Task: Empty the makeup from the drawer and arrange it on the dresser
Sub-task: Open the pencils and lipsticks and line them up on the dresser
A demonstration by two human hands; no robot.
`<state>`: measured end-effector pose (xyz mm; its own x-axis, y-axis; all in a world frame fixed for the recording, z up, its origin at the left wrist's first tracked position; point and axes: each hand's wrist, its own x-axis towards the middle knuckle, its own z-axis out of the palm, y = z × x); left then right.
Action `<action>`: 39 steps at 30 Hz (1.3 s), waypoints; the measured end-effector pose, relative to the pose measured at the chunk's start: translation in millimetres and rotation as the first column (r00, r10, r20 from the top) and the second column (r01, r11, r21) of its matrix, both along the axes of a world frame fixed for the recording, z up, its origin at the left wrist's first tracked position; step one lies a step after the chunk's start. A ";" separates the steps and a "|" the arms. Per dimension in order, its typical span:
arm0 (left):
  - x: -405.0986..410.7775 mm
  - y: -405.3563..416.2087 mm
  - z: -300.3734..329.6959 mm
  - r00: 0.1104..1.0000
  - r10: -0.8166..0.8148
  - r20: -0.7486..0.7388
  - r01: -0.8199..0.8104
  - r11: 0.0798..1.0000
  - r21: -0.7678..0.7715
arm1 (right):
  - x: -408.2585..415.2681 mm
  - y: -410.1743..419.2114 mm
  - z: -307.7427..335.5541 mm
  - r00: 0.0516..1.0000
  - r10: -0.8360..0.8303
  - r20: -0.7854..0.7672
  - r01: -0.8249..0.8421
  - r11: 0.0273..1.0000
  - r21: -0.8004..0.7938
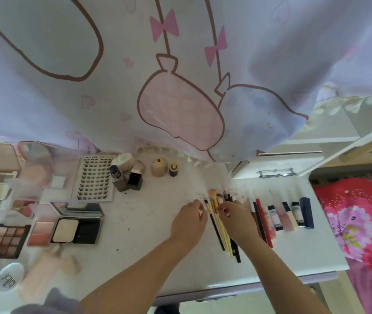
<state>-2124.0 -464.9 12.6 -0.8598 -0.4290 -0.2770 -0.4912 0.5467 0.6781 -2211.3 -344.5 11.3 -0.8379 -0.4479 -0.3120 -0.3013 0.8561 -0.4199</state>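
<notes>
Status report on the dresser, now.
Both hands on the brushes: left hand touching the bunch, right hand pinching one. Slim yellow and black makeup brushes lying in a row on the white dresser top. Nothing in the way.

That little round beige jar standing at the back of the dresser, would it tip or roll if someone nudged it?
The beige jar looks squat and wide at the base, so it would probably slide rather than tip. Knocked on its side, its round body would likely roll. It stands apart from the small dark bottle beside it, so a gentle push should not disturb that.

Both hands [212, 217] finger the makeup brushes [220, 227] on the white dresser [148, 223].
</notes>
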 end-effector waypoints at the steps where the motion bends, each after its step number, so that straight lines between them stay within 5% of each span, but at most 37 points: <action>1: -8.3 6.1 -1.3 0.999 -0.003 0.050 0.006 0.999 -0.051 | 0.4 -1.3 -1.4 1.000 0.015 -0.009 -0.015 1.000 0.017; 6: -34.6 15.4 -16.1 0.964 -0.027 0.263 0.109 0.946 -0.305 | 1.5 -11.6 -2.8 0.989 0.104 -0.104 -0.099 0.994 0.054; 14: -6.0 1.4 -22.7 0.947 -0.030 0.321 0.157 0.912 -0.380 | 14.6 -20.8 -2.3 0.968 0.224 -0.116 -0.177 0.930 0.321; 19: 48.8 -31.9 -20.9 0.940 -0.035 0.340 0.164 0.919 -0.358 | 28.3 -42.9 5.7 0.987 0.143 -0.074 -0.124 0.967 0.220; 23: 98.3 -68.2 -19.2 0.931 0.106 0.349 0.005 0.953 -0.303 | 64.1 -78.8 7.1 0.981 0.097 0.171 -0.096 0.995 -0.014; 27: 125.6 -104.5 -17.3 0.923 0.191 0.335 -0.081 0.945 -0.316 | 109.5 -123.5 2.5 0.951 0.137 0.278 -0.136 0.990 -0.020; 39: 139.5 -141.3 -22.7 0.931 0.168 0.324 -0.056 0.943 -0.328 | 142.0 -174.7 -16.0 0.971 0.212 0.108 -0.225 0.966 0.125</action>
